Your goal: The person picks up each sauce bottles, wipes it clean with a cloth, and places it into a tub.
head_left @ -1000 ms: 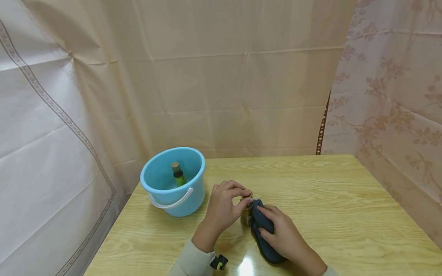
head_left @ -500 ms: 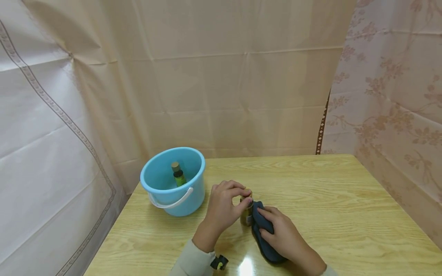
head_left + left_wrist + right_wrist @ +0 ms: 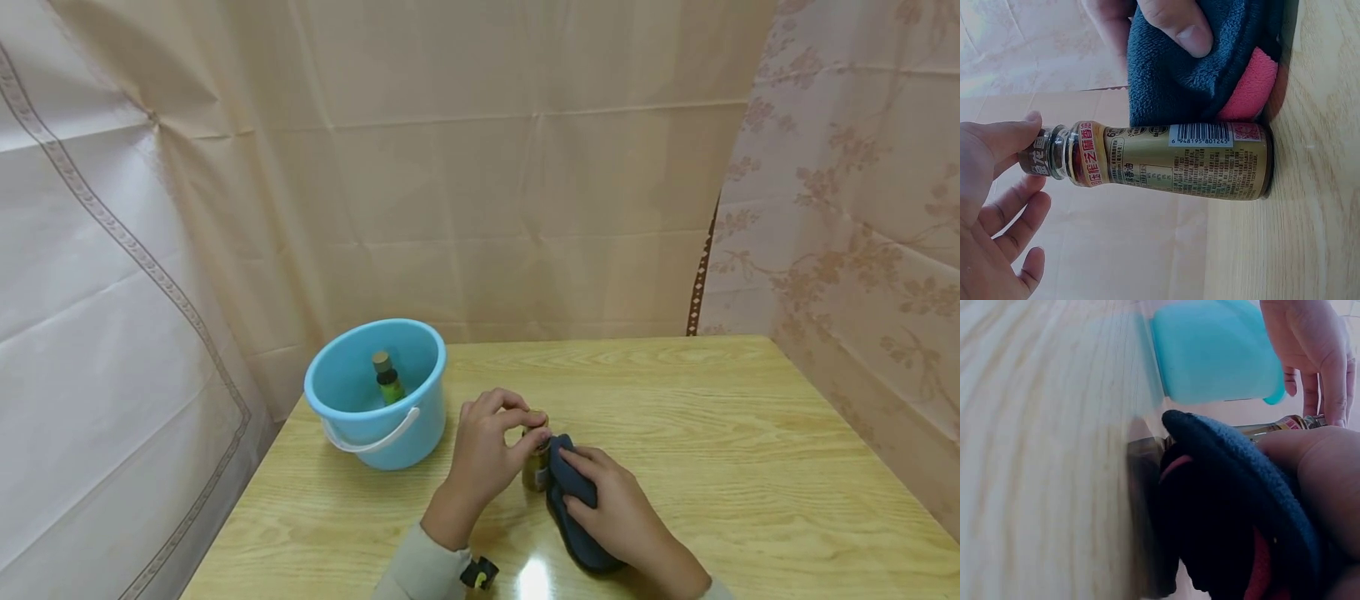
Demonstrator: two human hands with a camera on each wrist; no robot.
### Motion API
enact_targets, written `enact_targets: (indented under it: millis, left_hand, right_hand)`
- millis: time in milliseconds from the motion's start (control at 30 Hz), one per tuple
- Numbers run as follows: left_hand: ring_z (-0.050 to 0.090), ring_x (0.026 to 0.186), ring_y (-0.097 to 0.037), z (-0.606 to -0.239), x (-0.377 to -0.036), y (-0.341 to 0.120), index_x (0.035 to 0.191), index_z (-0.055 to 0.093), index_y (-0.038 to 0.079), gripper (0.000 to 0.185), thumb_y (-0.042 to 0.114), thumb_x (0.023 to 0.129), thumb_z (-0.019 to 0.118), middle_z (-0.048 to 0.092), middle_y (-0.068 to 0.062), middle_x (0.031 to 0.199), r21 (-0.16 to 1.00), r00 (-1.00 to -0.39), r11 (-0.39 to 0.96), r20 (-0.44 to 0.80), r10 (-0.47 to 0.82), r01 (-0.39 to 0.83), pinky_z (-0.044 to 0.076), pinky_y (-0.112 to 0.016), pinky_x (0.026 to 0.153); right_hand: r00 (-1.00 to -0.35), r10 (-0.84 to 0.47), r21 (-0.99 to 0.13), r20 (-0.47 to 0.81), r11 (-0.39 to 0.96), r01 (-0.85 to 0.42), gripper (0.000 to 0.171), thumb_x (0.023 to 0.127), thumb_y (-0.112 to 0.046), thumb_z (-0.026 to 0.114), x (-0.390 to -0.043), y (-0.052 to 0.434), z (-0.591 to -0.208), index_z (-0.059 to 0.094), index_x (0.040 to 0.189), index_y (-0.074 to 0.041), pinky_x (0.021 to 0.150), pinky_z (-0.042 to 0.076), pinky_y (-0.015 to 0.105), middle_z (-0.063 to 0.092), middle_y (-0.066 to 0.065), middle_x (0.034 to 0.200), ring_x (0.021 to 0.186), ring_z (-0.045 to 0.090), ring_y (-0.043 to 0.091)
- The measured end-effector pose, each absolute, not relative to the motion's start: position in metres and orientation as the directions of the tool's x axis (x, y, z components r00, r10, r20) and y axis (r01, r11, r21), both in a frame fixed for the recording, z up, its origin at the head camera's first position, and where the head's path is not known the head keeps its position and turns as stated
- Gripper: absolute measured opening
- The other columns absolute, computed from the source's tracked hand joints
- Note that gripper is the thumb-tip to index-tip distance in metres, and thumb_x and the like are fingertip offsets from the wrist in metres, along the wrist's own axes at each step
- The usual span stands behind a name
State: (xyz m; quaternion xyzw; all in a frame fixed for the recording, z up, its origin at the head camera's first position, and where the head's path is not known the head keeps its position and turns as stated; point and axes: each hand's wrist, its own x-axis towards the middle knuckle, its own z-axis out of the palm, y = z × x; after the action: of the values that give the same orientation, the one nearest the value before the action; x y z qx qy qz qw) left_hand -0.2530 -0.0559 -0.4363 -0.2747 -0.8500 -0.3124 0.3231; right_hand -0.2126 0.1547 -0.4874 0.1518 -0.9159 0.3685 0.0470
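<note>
A small sesame oil bottle with a gold label, barcode and dark cap stands upright on the table. My left hand pinches its cap between thumb and fingers. My right hand grips a folded dark blue towel with a pink patch, seen best in the left wrist view. The towel's folded edge lies against the bottle's side. In the right wrist view the towel hides most of the bottle.
A light blue bucket with a white handle stands left of my hands. Inside leans another bottle with a green label and brown cap. The wooden table ends at a beige curtain, with patterned cloth on the right.
The towel shifts slightly up and down along the bottle's side with my right hand. My left hand keeps its pinch on the cap, and the bucket stays put.
</note>
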Motion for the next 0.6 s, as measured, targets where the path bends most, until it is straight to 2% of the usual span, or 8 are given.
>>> enact_targets:
  millis: [367, 600]
  left_hand:
    - [0.063, 0.096, -0.011, -0.434, -0.251, -0.057, 0.100, 0.084, 0.025, 0.016, 0.035, 0.087, 0.084, 0.067, 0.011, 0.100, 0.345, -0.634, 0.654, 0.724, 0.272, 0.674, 0.042, -0.039, 0.085]
    - [0.062, 0.098, -0.012, -0.435, -0.251, -0.057, 0.100, 0.084, 0.024, 0.017, 0.036, 0.087, 0.084, 0.069, 0.010, 0.101, 0.356, -0.635, 0.648, 0.727, 0.260, 0.673, 0.042, -0.040, 0.086]
  right_hand:
    - [-0.913, -0.219, -0.645, 0.344, 0.652, -0.399, 0.065, 0.086, -0.016, 0.083, -0.211, 0.153, -0.480, 0.060, 0.146, -0.025, 0.098, 0.054, 0.054, 0.059, 0.005, 0.145, 0.131, 0.060, 0.032]
    - [-0.877, -0.168, -0.643, 0.450, 0.620, -0.449, 0.070, 0.084, -0.010, 0.084, -0.211, 0.148, -0.471, 0.059, 0.147, -0.024, 0.094, 0.057, 0.052, 0.061, 0.005, 0.143, 0.127, 0.063, 0.032]
